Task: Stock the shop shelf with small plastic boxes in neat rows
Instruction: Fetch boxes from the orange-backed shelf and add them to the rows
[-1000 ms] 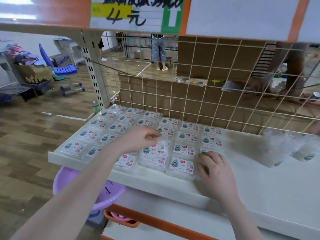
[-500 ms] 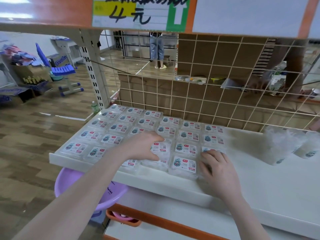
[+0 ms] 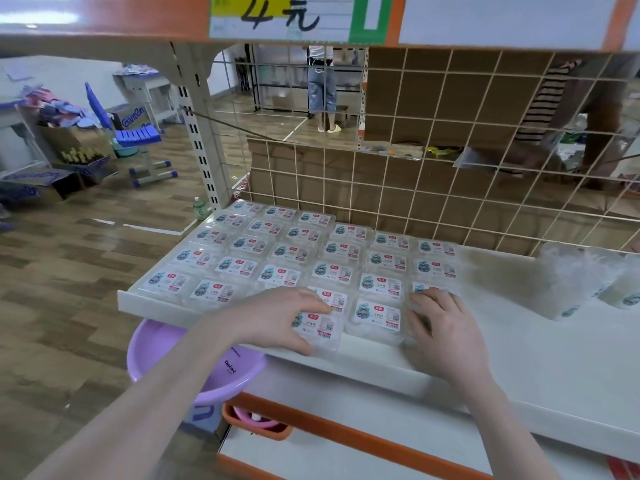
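Several small clear plastic boxes (image 3: 287,252) with printed labels lie flat in neat rows on the left part of the white shelf (image 3: 554,358). My left hand (image 3: 277,317) grips one box (image 3: 320,327) in the front row, thumb at its near edge and fingers over its top. My right hand (image 3: 446,334) rests flat over the box (image 3: 420,288) at the right end of the front rows, covering most of it. Between my hands sits another front-row box (image 3: 379,315).
Soft white packs (image 3: 568,282) lie on the shelf's right side. A wire grid (image 3: 415,188) backs the shelf and an upper shelf with a price sign (image 3: 298,15) hangs overhead. A purple basin (image 3: 156,351) sits below the shelf's left corner. People stand behind the grid.
My left hand has moved toward me and down, bringing its box from over the second row into the front row. My right hand has stayed on its box.
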The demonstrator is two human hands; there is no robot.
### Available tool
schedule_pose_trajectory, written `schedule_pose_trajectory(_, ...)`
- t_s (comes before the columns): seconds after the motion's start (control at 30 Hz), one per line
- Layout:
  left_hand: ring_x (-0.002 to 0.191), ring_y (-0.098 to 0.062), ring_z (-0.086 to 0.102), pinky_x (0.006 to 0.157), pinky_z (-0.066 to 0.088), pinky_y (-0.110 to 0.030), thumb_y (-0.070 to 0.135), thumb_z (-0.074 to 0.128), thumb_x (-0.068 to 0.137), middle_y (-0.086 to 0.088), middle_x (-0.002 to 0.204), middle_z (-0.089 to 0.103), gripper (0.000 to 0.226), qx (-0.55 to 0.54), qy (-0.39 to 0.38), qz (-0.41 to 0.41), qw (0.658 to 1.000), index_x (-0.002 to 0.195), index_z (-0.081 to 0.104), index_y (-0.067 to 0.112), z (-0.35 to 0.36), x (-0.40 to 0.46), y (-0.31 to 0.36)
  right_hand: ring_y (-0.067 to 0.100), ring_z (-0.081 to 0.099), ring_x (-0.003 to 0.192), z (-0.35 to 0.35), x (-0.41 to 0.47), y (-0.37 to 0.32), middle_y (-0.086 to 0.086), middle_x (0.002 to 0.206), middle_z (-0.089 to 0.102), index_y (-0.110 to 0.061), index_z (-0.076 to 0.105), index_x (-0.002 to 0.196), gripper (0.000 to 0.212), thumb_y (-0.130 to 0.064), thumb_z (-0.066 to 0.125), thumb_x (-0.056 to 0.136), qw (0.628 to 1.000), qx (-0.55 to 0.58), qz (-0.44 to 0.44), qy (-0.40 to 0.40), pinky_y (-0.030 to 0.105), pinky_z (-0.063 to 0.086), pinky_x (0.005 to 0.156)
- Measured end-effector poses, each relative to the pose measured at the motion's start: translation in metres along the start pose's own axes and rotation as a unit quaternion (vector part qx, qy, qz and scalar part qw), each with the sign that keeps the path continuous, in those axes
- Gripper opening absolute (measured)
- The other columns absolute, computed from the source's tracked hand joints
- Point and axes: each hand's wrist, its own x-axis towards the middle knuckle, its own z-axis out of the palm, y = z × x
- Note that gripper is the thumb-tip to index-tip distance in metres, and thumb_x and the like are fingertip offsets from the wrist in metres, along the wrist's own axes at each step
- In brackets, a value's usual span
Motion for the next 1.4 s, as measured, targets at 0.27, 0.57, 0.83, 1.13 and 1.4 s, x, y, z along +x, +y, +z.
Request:
schedule_pose_trajectory(0.27, 0.132, -0.004, 0.032, 0.103, 0.02, -0.014, 0.036, 0.07, 0.081, 0.012, 0.147, 0.036, 0.07, -0.015, 0.008, -0.013, 1.0, 0.142, 0.038, 0.03, 0.009, 0.002, -0.005, 0.036, 0.06, 0.077, 0.001, 0.0, 0.001, 0.01, 0.086, 0.065, -0.005, 0.071, 0.085, 0.02, -0.002, 0.08, 0.067, 1.0, -0.007, -0.009, 0.007, 0.041, 0.053, 0.07)
schedule_pose_trajectory(0.57, 0.131, -0.004, 0.033, 0.105, 0.021, -0.016, 0.032, 0.072, 0.08, 0.012, 0.146, 0.039, 0.069, -0.015, 0.014, -0.005, 1.0, 0.141, 0.04, 0.029, 0.006, 0.012, -0.008, 0.035, 0.059, 0.077, -0.002, -0.001, -0.004, 0.009, 0.085, 0.065, -0.007, 0.07, 0.082, 0.016, -0.002, 0.078, 0.069, 1.0, 0.001, -0.006, 0.012, 0.038, 0.051, 0.07)
schedule_pose_trajectory(0.83, 0.132, -0.004, 0.031, 0.104, 0.02, -0.016, 0.03, 0.071, 0.081, 0.013, 0.148, 0.035, 0.067, -0.017, 0.037, 0.003, 0.999, 0.141, 0.04, 0.03, 0.013, 0.018, -0.013, 0.034, 0.059, 0.08, 0.002, -0.001, 0.002, 0.008, 0.089, 0.065, -0.008, 0.07, 0.087, 0.017, -0.008, 0.078, 0.072, 1.0, -0.017, -0.01, 0.003, 0.036, 0.05, 0.073)
schedule_pose_trajectory(1.13, 0.142, -0.003, 0.016, 0.111, 0.009, -0.016, 0.038, 0.049, 0.096, 0.013, 0.155, 0.02, 0.054, -0.002, 0.068, 0.033, 0.997, 0.146, 0.031, 0.028, 0.033, 0.01, -0.013, 0.036, 0.061, 0.083, -0.001, 0.001, 0.001, 0.009, 0.091, 0.066, -0.006, 0.069, 0.09, 0.018, -0.008, 0.077, 0.074, 0.999, -0.025, -0.014, -0.027, 0.041, 0.053, 0.073)
schedule_pose_trajectory(1.4, 0.142, -0.001, 0.012, 0.108, 0.002, -0.01, 0.037, 0.041, 0.099, 0.011, 0.156, 0.017, 0.052, 0.012, 0.089, 0.084, 0.992, 0.147, 0.029, 0.024, 0.036, 0.008, -0.018, 0.038, 0.059, 0.097, -0.015, -0.015, -0.013, 0.016, 0.104, 0.065, -0.003, 0.066, 0.108, 0.026, -0.011, 0.068, 0.083, 0.994, -0.063, 0.087, -0.032, 0.043, 0.049, 0.082)
